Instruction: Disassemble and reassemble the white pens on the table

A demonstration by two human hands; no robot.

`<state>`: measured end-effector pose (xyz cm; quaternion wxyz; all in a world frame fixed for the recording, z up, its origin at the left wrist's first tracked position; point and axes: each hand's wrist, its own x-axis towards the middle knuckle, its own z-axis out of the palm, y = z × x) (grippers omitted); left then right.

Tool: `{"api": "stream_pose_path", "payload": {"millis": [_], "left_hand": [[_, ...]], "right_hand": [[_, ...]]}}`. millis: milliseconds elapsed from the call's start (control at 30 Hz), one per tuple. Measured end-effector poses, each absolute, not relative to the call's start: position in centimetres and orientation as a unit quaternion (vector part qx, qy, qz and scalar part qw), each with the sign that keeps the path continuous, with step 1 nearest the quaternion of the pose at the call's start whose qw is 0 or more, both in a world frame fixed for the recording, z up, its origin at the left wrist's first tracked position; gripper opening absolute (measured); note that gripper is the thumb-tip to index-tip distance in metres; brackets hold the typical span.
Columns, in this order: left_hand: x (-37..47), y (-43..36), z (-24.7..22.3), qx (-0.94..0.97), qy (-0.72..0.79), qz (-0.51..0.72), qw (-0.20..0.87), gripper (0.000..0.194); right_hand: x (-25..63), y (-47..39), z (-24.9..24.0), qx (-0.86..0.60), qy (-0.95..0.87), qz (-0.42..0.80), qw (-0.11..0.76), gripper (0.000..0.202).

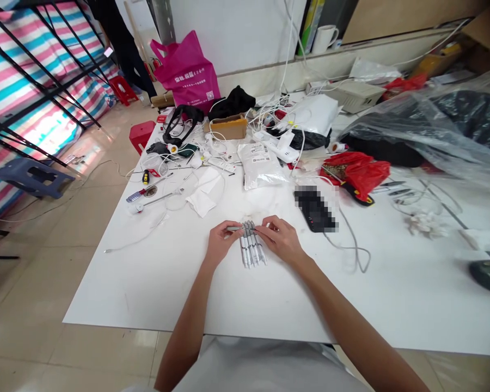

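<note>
Several white pens (252, 253) with grey upper ends lie side by side on the white table (155, 288), directly in front of me. My left hand (222, 239) is closed at their left, pinching a grey, pen-like piece (233, 228) that lies crosswise at the top of the row. From the right, my right hand (281, 238) reaches in with bent fingers closed against the grey ends of the pens. Its fingertips partly hide what they grip. The lower white ends of the pens stay uncovered and point toward me.
A pixelated black device (315, 209) with a cable lies to the right. Beyond the hands are a white plastic package (261, 166), a tissue (204, 193), screwdrivers (136, 195), a red bag (365, 171) and tangled white cables. A person (120, 43) stands at the far left.
</note>
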<state>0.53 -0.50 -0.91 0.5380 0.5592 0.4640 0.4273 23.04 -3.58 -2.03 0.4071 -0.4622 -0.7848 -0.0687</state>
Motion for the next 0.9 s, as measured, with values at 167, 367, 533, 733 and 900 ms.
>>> {"api": "stream_pose_path", "payload": {"millis": [167,367,533,733,900], "left_hand": [[0.3,-0.5,-0.8,0.569,0.462,0.429,0.528,0.025],[0.0,-0.8,-0.1,0.593,0.421,0.424,0.54,0.029],[0.3,-1.1,0.2,0.627,0.413,0.415,0.514,0.026],[0.4,-1.0,0.4,0.622,0.435,0.431,0.488,0.021],[0.1,-0.8,0.6,0.584,0.433,0.477,0.495,0.02]], "right_hand": [[23.1,-3.5,-2.5,-0.469,-0.781,-0.051,0.41,0.01],[23.2,-3.5,-2.8,-0.475,-0.78,-0.035,0.406,0.013],[22.9,-3.6,-2.5,-0.458,-0.784,-0.048,0.416,0.01],[23.2,-3.5,-2.8,-0.464,-0.785,-0.045,0.409,0.01],[23.8,-3.2,-3.1,-0.485,-0.757,-0.025,0.437,0.011]]}}
